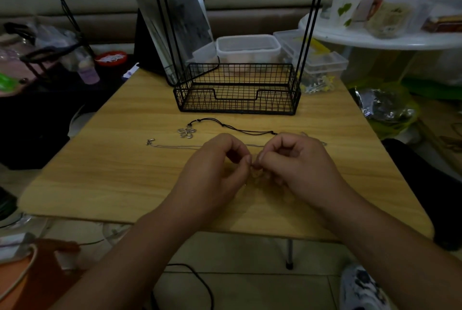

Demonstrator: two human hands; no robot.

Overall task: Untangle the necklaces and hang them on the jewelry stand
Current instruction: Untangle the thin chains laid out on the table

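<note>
A black-cord necklace (240,129) with a silver flower pendant (186,132) lies on the wooden table (125,172), in front of the black wire jewelry stand (237,92). A thin silver chain (175,146) with a clasp at its left end runs rightward behind my hands. My left hand (215,167) and my right hand (295,162) meet at mid-table, fingers curled, their tips pinching a small part of a necklace between them. What they pinch is mostly hidden. The stand's posts rise out of view at the top.
Clear plastic boxes (247,47) and a leaning mirror (175,14) stand behind the stand's basket. A white round side table (375,37) with jars is at the right. Bags and bottles crowd the left. Cables lie on the floor below.
</note>
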